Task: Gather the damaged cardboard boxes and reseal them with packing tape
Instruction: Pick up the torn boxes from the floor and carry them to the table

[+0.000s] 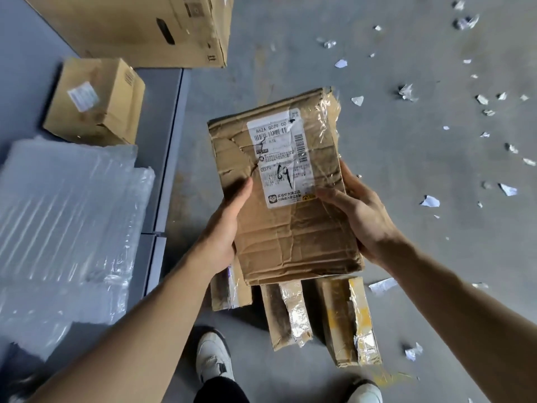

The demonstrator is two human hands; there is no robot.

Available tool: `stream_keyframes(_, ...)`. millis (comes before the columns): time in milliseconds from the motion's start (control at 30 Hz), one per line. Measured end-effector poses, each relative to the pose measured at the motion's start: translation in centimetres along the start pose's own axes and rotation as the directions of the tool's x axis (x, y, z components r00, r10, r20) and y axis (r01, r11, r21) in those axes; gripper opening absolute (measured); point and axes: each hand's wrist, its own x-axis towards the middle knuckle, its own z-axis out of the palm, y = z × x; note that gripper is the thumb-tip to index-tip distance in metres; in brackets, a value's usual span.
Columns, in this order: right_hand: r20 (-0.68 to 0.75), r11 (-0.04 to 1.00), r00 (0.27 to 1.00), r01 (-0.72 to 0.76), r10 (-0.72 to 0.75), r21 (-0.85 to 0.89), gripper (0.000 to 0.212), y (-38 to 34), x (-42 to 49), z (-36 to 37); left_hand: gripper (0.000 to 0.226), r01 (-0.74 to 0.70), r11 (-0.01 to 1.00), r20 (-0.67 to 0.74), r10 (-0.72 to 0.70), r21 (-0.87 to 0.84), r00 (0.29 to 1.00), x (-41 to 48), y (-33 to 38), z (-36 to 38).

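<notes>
A crumpled, flattened cardboard box (293, 237) with a white shipping label and loose clear tape along its right side is held above the floor. My left hand (225, 228) grips its left edge, thumb on top. My right hand (363, 216) grips its right edge. Below it on the floor lie three more damaged cardboard pieces: one (229, 289) partly hidden under my left wrist, one (286, 312) with crinkled tape, and one (348, 318) with yellow tape. No roll of packing tape is visible.
A grey table (162, 146) on the left carries a small sealed box (96, 101), a large box (139, 27) and sheets of bubble wrap (61, 222). Scraps of paper and tape (430, 201) litter the concrete floor on the right. My shoes (213, 356) stand below.
</notes>
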Motion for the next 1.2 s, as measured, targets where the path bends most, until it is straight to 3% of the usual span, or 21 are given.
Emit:
stream_keyframes(133, 0.038, 1.000, 0.999, 0.025, -0.025, 0.019, 0.048, -3.4, -4.2, 0.9, 0.077, -0.044, 0.999, 0.032, 0.043, 0.023, 0.999, -5.3, 1.6, 0.0)
stream_keyframes(300, 0.129, 0.999, 0.992, -0.006, 0.001, 0.034, 0.042, -7.1, -10.7, 2.2, 0.068, -0.045, 0.997, 0.029, 0.047, -0.057, 0.998, -14.7, 1.5, 0.7)
stream_keyframes(500, 0.144, 0.998, 0.988, -0.061, 0.059, 0.008, 0.036, -9.7, -20.5, 5.3, 0.028, -0.071, 0.997, -0.053, 0.069, -0.041, 0.996, -27.7, 1.3, 0.7)
stream_keyframes(733, 0.095, 0.994, 0.991, -0.089, 0.095, -0.059, 0.035, -10.2, -32.3, 10.8, 0.063, -0.083, 0.994, -0.094, 0.076, -0.068, 0.993, -39.8, -2.3, -3.0)
stream_keyframes(933, 0.046, 0.990, 0.989, -0.138, 0.138, 0.002, 0.031, -10.1, -43.3, 15.9, 0.052, -0.108, 0.994, -0.086, 0.107, -0.009, 0.991, -50.9, -4.8, -6.2)
stream_keyframes(1200, 0.107, 0.989, 0.984, -0.135, 0.140, -0.054, 0.048, -10.2, -55.0, 18.5, 0.069, -0.161, 0.987, -0.139, 0.162, 0.022, 0.977, -62.6, -10.8, -7.1)
